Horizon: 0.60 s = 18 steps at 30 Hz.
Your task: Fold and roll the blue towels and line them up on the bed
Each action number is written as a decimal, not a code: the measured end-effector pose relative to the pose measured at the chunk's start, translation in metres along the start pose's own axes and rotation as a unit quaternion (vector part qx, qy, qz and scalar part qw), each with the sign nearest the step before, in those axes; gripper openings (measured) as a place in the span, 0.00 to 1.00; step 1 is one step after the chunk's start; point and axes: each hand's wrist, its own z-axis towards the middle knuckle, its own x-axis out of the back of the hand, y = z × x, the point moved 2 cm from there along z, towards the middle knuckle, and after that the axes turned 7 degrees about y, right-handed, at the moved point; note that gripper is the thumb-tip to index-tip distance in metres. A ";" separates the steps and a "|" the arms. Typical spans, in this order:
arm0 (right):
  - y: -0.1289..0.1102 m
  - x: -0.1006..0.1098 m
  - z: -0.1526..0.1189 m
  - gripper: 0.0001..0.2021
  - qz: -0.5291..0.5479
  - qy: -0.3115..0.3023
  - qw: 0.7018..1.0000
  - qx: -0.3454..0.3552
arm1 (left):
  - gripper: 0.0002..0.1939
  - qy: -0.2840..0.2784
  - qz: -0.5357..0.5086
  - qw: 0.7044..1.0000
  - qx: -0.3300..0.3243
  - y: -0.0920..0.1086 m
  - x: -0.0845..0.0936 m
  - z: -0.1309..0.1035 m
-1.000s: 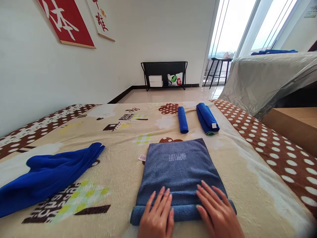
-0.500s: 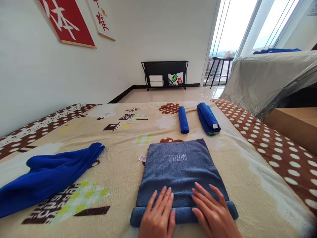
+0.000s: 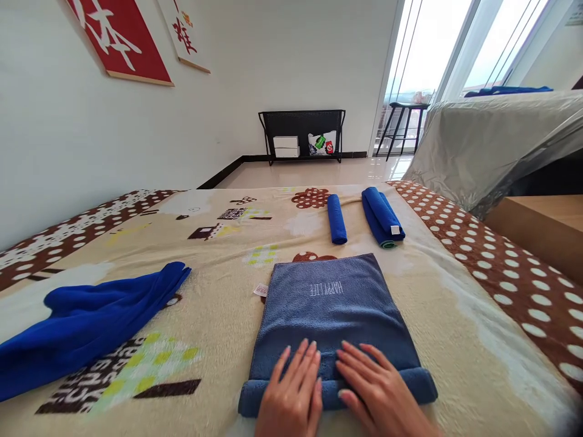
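Observation:
A grey-blue towel (image 3: 332, 315) with "HAPPY LIFE" stitched near its far end lies on a patterned blanket (image 3: 218, 340). Its near edge is rolled into a thick tube, while the rest is spread flat. My left hand (image 3: 291, 388) rests palm down across the left part of the roll, fingers stretched onto the flat cloth. Over the middle and right of the roll lies my right hand (image 3: 378, 388), also flat with fingers extended. Neither hand grasps anything. A white tag (image 3: 260, 290) sticks out at the towel's left edge.
Beyond the towel lie a rolled blue towel (image 3: 337, 220) and a thicker blue bundle (image 3: 383, 218) with a white label. At left is a crumpled blue cloth (image 3: 100, 315). A black rack (image 3: 303, 124) stands by the far wall; a plastic-covered piece (image 3: 492, 139) is at right.
My right hand has slid left along the roll, closer to my left hand. The left hand and the towel look almost the same.

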 end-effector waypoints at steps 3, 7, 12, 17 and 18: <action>-0.009 -0.006 0.013 0.19 0.055 -0.039 0.998 -0.002 | 0.19 -0.027 -0.061 0.998 -0.019 0.011 -0.005 0.012; 0.022 -0.009 -0.002 0.24 -0.026 -0.042 0.991 -0.127 | 0.22 -0.055 0.012 0.996 0.071 -0.013 -0.009 -0.002; 0.064 0.002 -0.046 0.23 -0.055 -0.009 0.981 -0.185 | 0.20 -0.010 0.052 0.995 0.081 -0.055 0.010 -0.038; 0.068 0.035 -0.079 0.18 -0.034 0.058 0.990 -0.126 | 0.19 -0.009 0.003 1.000 0.000 -0.063 0.046 -0.056; 0.066 0.040 -0.083 0.18 -0.028 0.061 0.993 -0.097 | 0.19 -0.011 0.000 1.000 -0.017 -0.060 0.050 -0.058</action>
